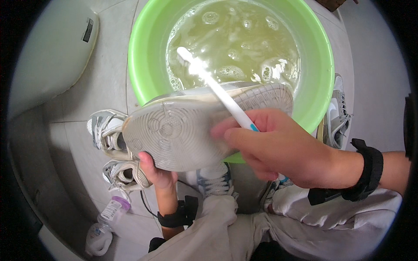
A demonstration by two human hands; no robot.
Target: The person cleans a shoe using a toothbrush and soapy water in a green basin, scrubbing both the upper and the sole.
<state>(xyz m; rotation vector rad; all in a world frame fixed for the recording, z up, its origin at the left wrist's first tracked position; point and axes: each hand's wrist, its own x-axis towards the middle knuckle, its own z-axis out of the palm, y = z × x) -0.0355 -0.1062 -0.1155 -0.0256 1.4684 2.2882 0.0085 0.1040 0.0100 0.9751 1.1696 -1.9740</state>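
Note:
A wet shoe (183, 135) is held sole-up over the near rim of a green basin (143, 65). Its pale sole has ring-shaped grooves at the left end and a ridged tread at the right. My left hand (159, 174) grips the shoe from below, the thumb on the sole's edge and the other fingers hidden behind it. In my right hand (278, 143) is a white toothbrush (224, 95) with blue marks on its handle. The bristled head points up and left, above the cloudy, foamy water (244, 48) and apart from the sole.
Two grey-white laced shoes, one upper (108, 132) and one lower (124, 176), sit left of the basin. Another shoe (337, 117) stands at its right. A clear bottle with a purple cap (114, 213) lies at lower left. A white fixture (56, 52) rises at upper left.

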